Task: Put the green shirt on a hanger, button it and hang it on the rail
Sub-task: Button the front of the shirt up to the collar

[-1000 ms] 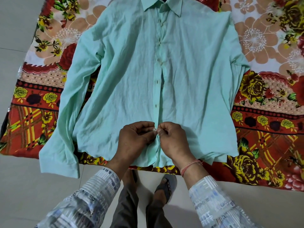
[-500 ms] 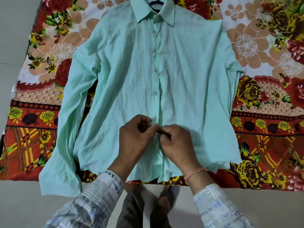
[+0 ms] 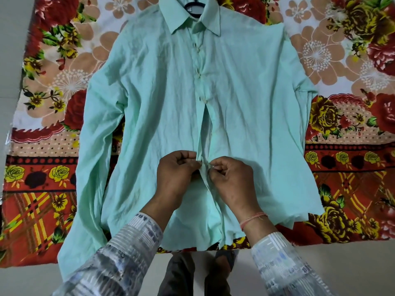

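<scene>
On the floral printed bedsheet (image 3: pixel 64 86) lies the wrinkled mint-green cotton shirt (image 3: pixel 162 107). Left hand (image 3: pixel 177 176) and right hand (image 3: pixel 233 180) each pinch its lower placket edges.

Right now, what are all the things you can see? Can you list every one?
shirt: one, pale green, lying flat on the cloth, upper buttons done, lower front open
hanger: one, dark, inside the collar at the top, mostly hidden
cloth: one, red, orange and white with flowers, spread under the shirt
floor: pale, around the cloth
sandal: one seen, dark, below the shirt hem
wrist thread: one, pink, on the right wrist
sleeves: two, white and grey patterned, bottom of view
left hand: pinching the shirt's front edge
right hand: pinching the facing edge
</scene>
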### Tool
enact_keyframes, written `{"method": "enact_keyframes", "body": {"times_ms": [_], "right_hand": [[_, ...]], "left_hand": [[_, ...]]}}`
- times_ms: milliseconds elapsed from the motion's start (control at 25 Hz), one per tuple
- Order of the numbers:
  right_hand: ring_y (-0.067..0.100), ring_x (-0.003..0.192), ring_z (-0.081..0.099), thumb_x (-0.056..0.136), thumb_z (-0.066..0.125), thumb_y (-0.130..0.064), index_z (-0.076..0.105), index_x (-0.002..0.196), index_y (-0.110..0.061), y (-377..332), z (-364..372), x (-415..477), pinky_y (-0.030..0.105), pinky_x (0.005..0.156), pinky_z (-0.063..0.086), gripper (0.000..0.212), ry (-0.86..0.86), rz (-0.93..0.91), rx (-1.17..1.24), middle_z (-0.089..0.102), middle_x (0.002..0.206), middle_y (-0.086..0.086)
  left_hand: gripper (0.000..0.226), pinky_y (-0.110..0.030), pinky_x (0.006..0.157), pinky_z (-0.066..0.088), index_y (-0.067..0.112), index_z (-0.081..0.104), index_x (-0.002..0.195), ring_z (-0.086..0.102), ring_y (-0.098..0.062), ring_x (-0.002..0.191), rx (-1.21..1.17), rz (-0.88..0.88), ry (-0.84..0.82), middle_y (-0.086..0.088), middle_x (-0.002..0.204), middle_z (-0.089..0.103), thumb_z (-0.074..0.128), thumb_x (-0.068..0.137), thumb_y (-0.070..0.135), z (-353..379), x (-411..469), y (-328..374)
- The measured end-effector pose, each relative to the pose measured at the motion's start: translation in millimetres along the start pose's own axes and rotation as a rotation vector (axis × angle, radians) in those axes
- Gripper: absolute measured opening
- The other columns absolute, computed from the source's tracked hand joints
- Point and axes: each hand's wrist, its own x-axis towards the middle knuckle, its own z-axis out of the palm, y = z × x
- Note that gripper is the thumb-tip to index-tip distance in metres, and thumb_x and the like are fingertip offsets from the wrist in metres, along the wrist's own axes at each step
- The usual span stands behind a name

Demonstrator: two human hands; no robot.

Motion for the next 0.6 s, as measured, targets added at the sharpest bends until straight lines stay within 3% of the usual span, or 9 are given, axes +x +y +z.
{"method": "enact_keyframes", "body": {"times_ms": [160,320,600], "right_hand": [[0.005,0.073,0.073,0.089,0.075,-0.02,0.08,0.084,-0.018,-5,3,8,0.029,0.075,0.061,0.008,-0.028,-0.056,-0.069,0.077,0.075,-0.009],[0.013,0.064,0.069,0.084,0.062,-0.031,0.074,0.073,-0.018,-8,6,15,0.037,0.066,0.06,0.021,-0.043,-0.074,-0.163,0.071,0.065,-0.005],[0.017,0.068,0.074,0.085,0.068,-0.033,0.076,0.077,-0.023,-5,6,23,0.046,0.077,0.063,0.015,-0.105,0.203,0.111,0.075,0.067,-0.005]], "left_hand": [[0.016,-0.05,0.093,0.066,0.003,0.078,0.102,0.08,-0.042,0.097,-0.04,-0.01,-0.071,-0.029,0.102,0.078,0.079,0.088,-0.006,-8,2,0],[0.017,-0.043,0.087,0.067,0.006,0.078,0.101,0.079,-0.029,0.085,-0.032,-0.003,-0.086,-0.015,0.086,0.076,0.08,0.088,-0.006,-7,4,-1],[0.02,-0.042,0.085,0.067,0.004,0.078,0.101,0.079,-0.028,0.085,-0.07,-0.03,-0.071,-0.015,0.089,0.077,0.082,0.085,-0.007,-4,4,1]]}}
